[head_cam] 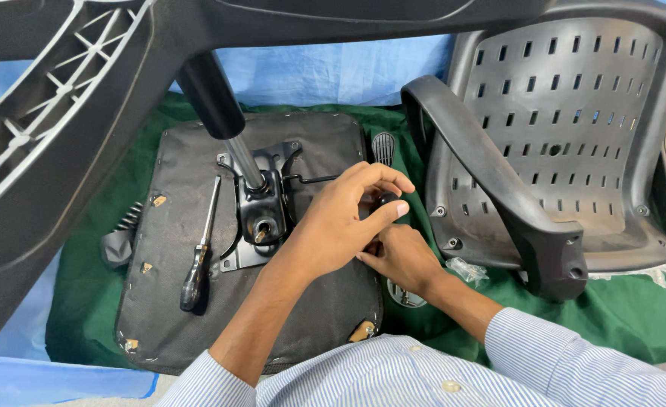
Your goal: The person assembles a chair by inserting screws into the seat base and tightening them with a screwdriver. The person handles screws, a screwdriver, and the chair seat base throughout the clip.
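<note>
An upturned black chair seat (174, 316) lies on a green cloth, with a metal mechanism plate (261, 200) bolted at its middle. My left hand (340, 222) is closed over the black handle of a tool (387, 199) at the seat's right edge. Just below it, my right hand (402, 258) has its fingers curled around the tool's lower part, which is mostly hidden. A gas cylinder (224, 113) rises from the plate to the chair's star base (54, 128), which fills the upper left.
A black-handled screwdriver (199, 256) lies on the seat left of the plate. A knob with a spring (119, 240) sits at the seat's left edge. A perforated backrest with an armrest (552, 151) stands at the right, with a small plastic bag (466, 270) beside it. Green cloth (627, 316) covers the floor.
</note>
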